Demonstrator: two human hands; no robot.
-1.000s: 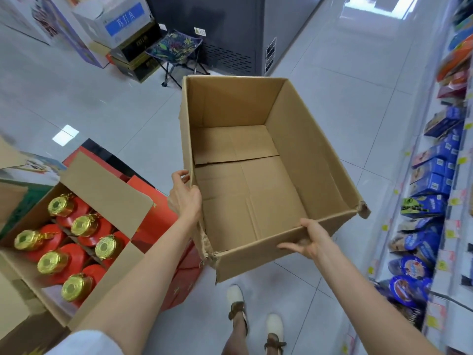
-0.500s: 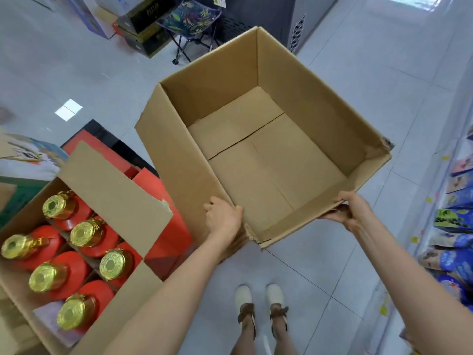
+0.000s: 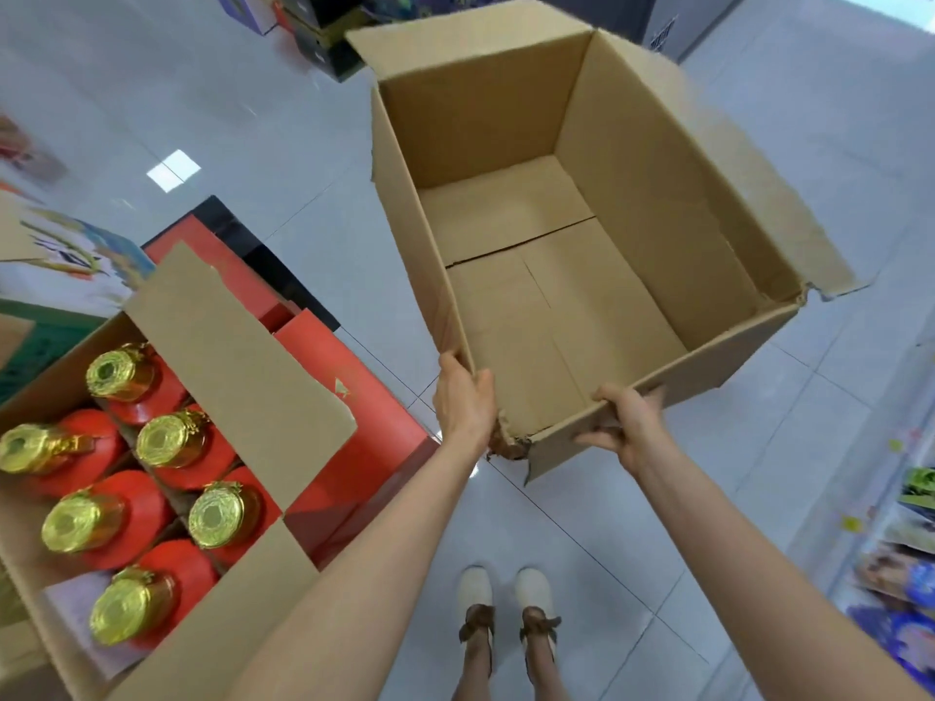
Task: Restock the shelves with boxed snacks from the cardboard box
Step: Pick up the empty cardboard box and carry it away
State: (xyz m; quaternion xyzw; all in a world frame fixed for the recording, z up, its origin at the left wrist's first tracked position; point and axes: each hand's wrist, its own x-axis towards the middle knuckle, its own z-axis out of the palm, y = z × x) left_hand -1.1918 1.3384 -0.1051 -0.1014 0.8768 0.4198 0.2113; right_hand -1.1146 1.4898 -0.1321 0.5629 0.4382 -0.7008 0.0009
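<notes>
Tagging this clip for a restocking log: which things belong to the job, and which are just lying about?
Job: empty brown cardboard box, gripped by left hand and right hand; snack shelf at right edge.
Lying about: open carton of gold-capped red bottles; flat red boxes beside it; dark stacked cartons.

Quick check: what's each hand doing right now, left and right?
Left hand: holding the empty cardboard box at its near left corner.
Right hand: gripping the same box's near rim.
</notes>
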